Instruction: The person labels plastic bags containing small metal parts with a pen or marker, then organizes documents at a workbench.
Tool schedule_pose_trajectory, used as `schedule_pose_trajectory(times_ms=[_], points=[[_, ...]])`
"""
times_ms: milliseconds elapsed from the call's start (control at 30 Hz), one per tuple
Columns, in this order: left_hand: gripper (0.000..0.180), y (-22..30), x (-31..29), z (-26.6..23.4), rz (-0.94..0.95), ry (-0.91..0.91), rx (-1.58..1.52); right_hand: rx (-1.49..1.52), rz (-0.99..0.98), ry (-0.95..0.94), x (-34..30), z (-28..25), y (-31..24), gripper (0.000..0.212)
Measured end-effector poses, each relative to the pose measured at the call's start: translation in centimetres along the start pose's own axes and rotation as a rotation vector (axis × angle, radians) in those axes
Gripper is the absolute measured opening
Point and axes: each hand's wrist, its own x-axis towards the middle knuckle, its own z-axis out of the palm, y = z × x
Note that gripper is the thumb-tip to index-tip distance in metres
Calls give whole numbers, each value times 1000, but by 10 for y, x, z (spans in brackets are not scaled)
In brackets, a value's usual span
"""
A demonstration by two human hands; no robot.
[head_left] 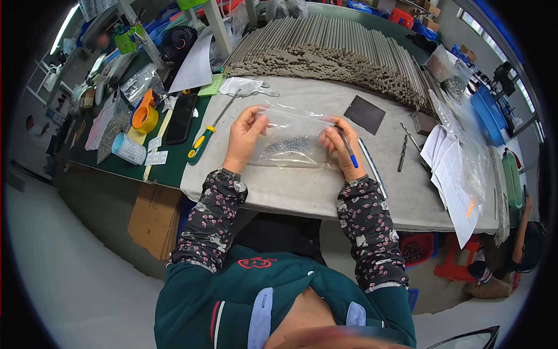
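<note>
A clear plastic zip bag stretches between my two hands above the cloth-covered table. Small dark metal parts lie gathered in its lower half. My left hand pinches the bag's upper left corner between thumb and fingers. On the other side, my right hand grips the right edge and also has a blue-capped pen tucked between its fingers. A screwdriver with a green and yellow handle lies left of my left hand. Beyond the right hand rests a dark square sheet.
Long grey rods are stacked across the table's back. Papers, a drill bit and a steel ruler lie at right. A phone, an orange tape dispenser and a cup sit at left. Another person is at far right.
</note>
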Motion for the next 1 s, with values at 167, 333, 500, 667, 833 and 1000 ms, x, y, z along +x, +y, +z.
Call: schedule_pose_trajectory(times_ms=[167, 333, 500, 667, 833, 1000], points=[[12, 0, 6, 1, 5, -41, -46, -109, -39, 80, -8, 4, -23, 25], [11, -2, 15, 6, -24, -83, -87, -529, -375, 222, 6, -7, -25, 28], [9, 18, 11, 4, 283, -100, 235, -990, -532, -79, 21, 42, -87, 37], [7, 23, 1, 0, 383, -156, 250, -1021, -346, -307, 24, 74, -95, 13], [11, 27, 3, 1, 555, -168, 357, -1092, -346, -332, 17, 82, -104, 12], [14, 25, 2, 4, 659, -142, 418, -1111, -380, -352, 14, 90, -111, 12]])
